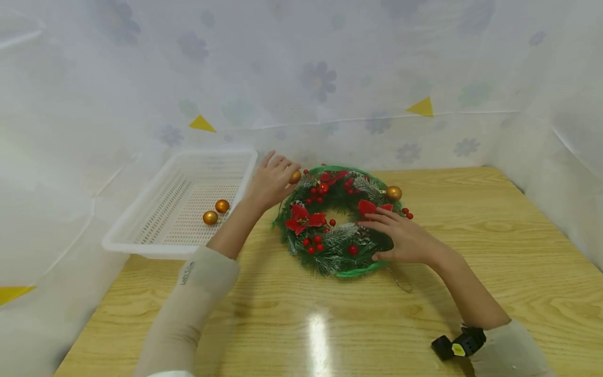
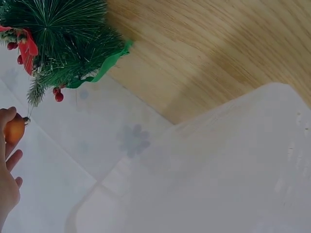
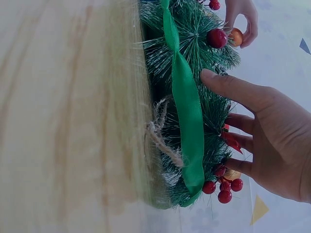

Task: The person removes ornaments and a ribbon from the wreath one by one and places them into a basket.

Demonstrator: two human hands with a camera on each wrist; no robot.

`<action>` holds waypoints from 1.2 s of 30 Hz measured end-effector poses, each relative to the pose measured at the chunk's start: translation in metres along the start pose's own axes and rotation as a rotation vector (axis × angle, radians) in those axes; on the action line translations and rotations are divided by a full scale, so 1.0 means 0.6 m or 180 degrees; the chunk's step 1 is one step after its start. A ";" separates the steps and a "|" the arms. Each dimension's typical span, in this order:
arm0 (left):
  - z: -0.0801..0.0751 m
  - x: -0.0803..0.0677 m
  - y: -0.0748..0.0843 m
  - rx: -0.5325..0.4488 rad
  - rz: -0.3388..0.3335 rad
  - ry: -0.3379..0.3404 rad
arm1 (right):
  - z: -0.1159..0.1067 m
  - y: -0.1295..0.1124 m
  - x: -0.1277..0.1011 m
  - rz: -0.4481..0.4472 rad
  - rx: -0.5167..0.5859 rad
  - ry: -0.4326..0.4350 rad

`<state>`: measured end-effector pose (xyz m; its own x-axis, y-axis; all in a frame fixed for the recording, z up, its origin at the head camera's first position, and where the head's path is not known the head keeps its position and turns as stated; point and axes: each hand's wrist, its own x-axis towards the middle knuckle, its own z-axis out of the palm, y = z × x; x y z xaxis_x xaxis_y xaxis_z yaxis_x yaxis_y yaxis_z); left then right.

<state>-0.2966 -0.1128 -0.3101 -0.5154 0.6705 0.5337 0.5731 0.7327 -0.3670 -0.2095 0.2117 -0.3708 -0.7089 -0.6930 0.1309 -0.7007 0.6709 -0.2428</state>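
Note:
A green wreath (image 1: 341, 235) with red flowers (image 1: 301, 220), red berries and frosted sprigs lies on the table. At its far left edge my left hand (image 1: 270, 183) pinches a gold bauble (image 2: 14, 130); a thin loop shows at the bauble's cap in the left wrist view. My right hand (image 1: 405, 238) is at the wreath's near right, fingers spread over a red flower and thumb by the needles. It holds nothing. Another gold bauble (image 1: 393, 193) sits at the wreath's right edge. Green ribbon (image 3: 187, 107) runs round the wreath's outer side.
Left of the wreath stands a white plastic basket (image 1: 141, 247) with two gold baubles (image 1: 210, 217) in it. A twine loop (image 3: 163, 143) sticks out from the wreath's near side. Behind the wooden table (image 1: 282, 324) hangs a pale flowered sheet (image 1: 292, 63).

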 end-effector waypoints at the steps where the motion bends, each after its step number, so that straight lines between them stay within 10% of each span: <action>1: -0.002 -0.001 0.000 0.0013 0.0007 0.0015 | 0.000 0.000 0.000 0.0007 0.0000 -0.0003; 21: -0.039 -0.012 -0.018 0.0152 -0.0020 0.0068 | 0.001 -0.002 -0.001 -0.0011 0.0003 0.0020; 36: -0.074 -0.101 -0.086 0.0316 -0.0348 -0.0244 | 0.002 0.004 -0.001 -0.0022 -0.0024 0.0027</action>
<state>-0.2668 -0.1964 -0.2897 -0.6205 0.5902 0.5164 0.4470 0.8072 -0.3854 -0.2108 0.2134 -0.3725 -0.7046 -0.6955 0.1407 -0.7062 0.6681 -0.2346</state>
